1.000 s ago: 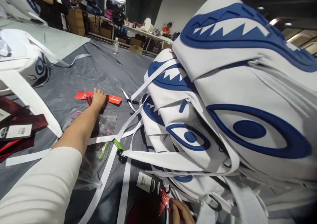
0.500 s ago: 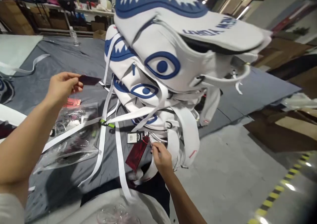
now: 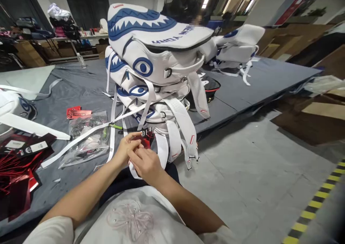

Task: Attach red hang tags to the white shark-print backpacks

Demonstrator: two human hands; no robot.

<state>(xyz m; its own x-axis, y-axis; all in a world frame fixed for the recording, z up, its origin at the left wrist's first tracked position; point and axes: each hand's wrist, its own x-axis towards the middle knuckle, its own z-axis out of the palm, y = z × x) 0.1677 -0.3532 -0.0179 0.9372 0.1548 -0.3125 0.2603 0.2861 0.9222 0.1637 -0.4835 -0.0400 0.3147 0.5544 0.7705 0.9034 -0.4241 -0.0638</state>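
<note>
In front of my body, beside a stack of white backpacks [image 3: 161,66], my two hands meet. My left hand [image 3: 124,151] is closed around a red and black hang tag [image 3: 146,141], which sticks out past its fingertips. Pressed against it, my right hand [image 3: 147,164] has its fingers bent into a pinch; what lies between them is hidden. The backpacks carry blue shark teeth and eyes, and the top one reads NEW YORK. White straps [image 3: 183,123] hang from the stack just beyond my hands.
More hang tags with red strings [image 3: 20,165] lie at the left. A clear plastic bag [image 3: 88,138], a red packet [image 3: 78,112] and a lime-green object [image 3: 115,126] rest on the grey-covered table [image 3: 229,96]. Other white bags [image 3: 237,46] stand behind; cardboard [image 3: 304,125] is at right.
My left hand has come from the far left, where it held a dark tag, to my right hand. My right hand has shifted left. The view has tilted up and drawn back.
</note>
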